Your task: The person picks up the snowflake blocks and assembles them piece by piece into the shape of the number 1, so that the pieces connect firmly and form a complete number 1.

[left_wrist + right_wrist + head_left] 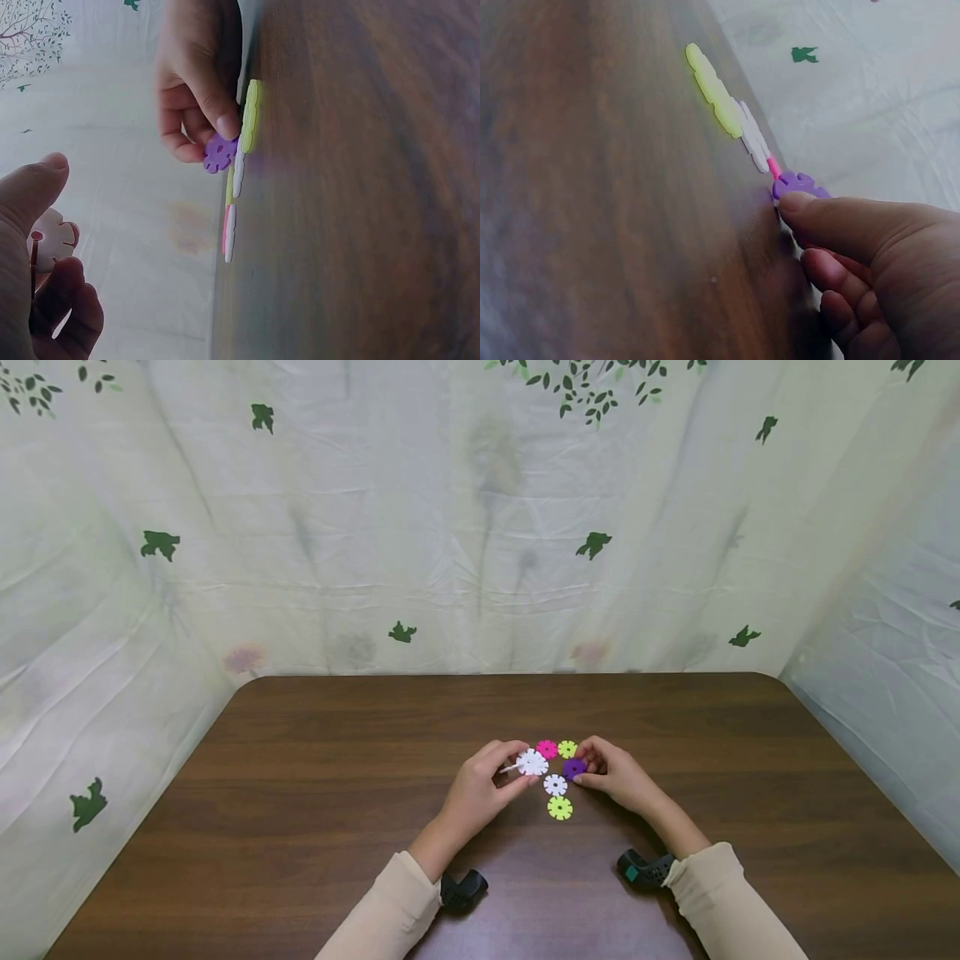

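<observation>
My left hand (480, 785) holds a white notched disc (52, 238) between thumb and fingers, with a thin pale piece (510, 768) seen edge-on beside it. In the head view this disc overlaps the left side of a small ring of flat notched discs. My right hand (618, 777) pinches a purple notched disc (573, 768), thumb on its near edge, at the ring's right side. Round the ring are a pink disc (547, 749), a yellow-green disc (567, 749) and a white disc (555, 785). Another yellow-green disc (559, 808) lies nearest me.
The discs lie on a brown wood-grain table (337, 735). A pale curtain (420, 527) with leaf and bird prints hangs behind its far edge, and more cloth hangs at both sides. Black wrist cameras (463, 892) sit below both hands.
</observation>
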`<control>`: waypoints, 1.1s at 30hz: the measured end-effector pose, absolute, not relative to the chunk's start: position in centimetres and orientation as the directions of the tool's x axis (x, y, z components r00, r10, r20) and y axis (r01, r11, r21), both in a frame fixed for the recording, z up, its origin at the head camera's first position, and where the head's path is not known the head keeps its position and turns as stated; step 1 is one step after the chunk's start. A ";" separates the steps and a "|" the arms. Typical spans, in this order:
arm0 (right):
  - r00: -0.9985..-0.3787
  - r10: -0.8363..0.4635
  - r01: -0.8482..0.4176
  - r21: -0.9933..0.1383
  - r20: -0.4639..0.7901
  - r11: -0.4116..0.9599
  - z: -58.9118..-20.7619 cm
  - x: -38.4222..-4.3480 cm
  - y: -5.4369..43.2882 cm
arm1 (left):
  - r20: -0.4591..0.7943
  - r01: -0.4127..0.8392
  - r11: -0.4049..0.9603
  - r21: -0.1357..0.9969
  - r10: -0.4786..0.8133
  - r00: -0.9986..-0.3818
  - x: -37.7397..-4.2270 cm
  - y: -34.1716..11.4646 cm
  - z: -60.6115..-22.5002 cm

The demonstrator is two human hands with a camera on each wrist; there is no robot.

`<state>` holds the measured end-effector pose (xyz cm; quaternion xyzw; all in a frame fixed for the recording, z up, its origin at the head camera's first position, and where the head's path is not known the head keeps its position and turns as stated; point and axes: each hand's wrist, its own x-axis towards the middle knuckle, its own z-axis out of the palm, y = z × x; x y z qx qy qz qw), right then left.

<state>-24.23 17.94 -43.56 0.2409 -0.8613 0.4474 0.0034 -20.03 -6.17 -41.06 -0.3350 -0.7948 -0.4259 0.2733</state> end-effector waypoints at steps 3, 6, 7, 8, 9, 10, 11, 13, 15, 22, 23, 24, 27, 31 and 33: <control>-0.883 -0.394 -0.429 -0.775 0.254 0.464 -43.5 -24.3 17.9 | 0.723 0.768 0.411 0.491 0.299 -0.622 -20.0 -6.1 -41.0; -0.890 -0.361 -0.424 -0.793 0.278 0.437 -43.2 -24.2 17.8 | 0.723 0.767 0.415 0.489 0.300 -0.623 -20.0 -6.1 -41.1; -0.894 -0.349 -0.417 -0.805 0.281 0.421 -43.0 -24.1 17.8 | 0.721 0.765 0.418 0.490 0.300 -0.625 -20.0 -6.1 -41.1; -0.897 -0.338 -0.411 -0.817 0.284 0.405 -42.9 -24.1 17.7 | 0.718 0.763 0.420 0.491 0.300 -0.628 -20.0 -6.1 -41.1; -0.901 -0.329 -0.403 -0.827 0.283 0.393 -42.7 -24.0 17.7 | 0.715 0.760 0.422 0.493 0.300 -0.631 -20.0 -6.1 -41.1; -0.904 -0.321 -0.395 -0.837 0.281 0.380 -42.5 -24.0 17.6 | 0.713 0.758 0.424 0.496 0.300 -0.634 -20.0 -6.1 -41.1; -0.907 -0.313 -0.389 -0.844 0.281 0.369 -42.4 -24.0 17.6 | 0.711 0.756 0.426 0.496 0.301 -0.636 -20.0 -6.1 -41.1; -0.908 -0.307 -0.385 -0.854 0.284 0.351 -42.1 -24.0 17.5 | 0.708 0.754 0.425 0.501 0.300 -0.639 -20.0 -6.1 -41.0; -0.906 -0.307 -0.390 -0.858 0.293 0.333 -41.9 -23.9 17.4 | 0.707 0.753 0.423 0.503 0.300 -0.640 -20.0 -6.1 -41.0; -0.909 -0.300 -0.369 -0.893 0.289 0.259 -40.5 -23.3 16.8 | 0.707 0.753 0.429 0.499 0.300 -0.640 -20.0 -6.2 -41.0; -0.909 -0.300 -0.368 -0.896 0.290 0.248 -40.2 -23.2 16.8 | 0.707 0.753 0.431 0.497 0.301 -0.639 -20.0 -6.2 -41.0; -0.907 -0.302 -0.369 -0.899 0.292 0.238 -40.0 -23.1 16.6 | 0.708 0.753 0.434 0.495 0.302 -0.639 -20.0 -6.2 -41.1; -0.895 -0.320 -0.384 -0.900 0.309 0.205 -39.4 -22.7 16.3 | 0.708 0.754 0.438 0.490 0.305 -0.637 -20.1 -6.2 -41.2; -0.884 -0.346 -0.387 -0.906 0.313 0.169 -38.9 -22.2 15.8 | 0.707 0.755 0.441 0.486 0.310 -0.636 -20.2 -6.2 -41.2; -0.883 -0.354 -0.380 -0.911 0.307 0.158 -38.7 -22.0 15.5 | 0.706 0.755 0.442 0.484 0.312 -0.635 -20.2 -6.2 -41.2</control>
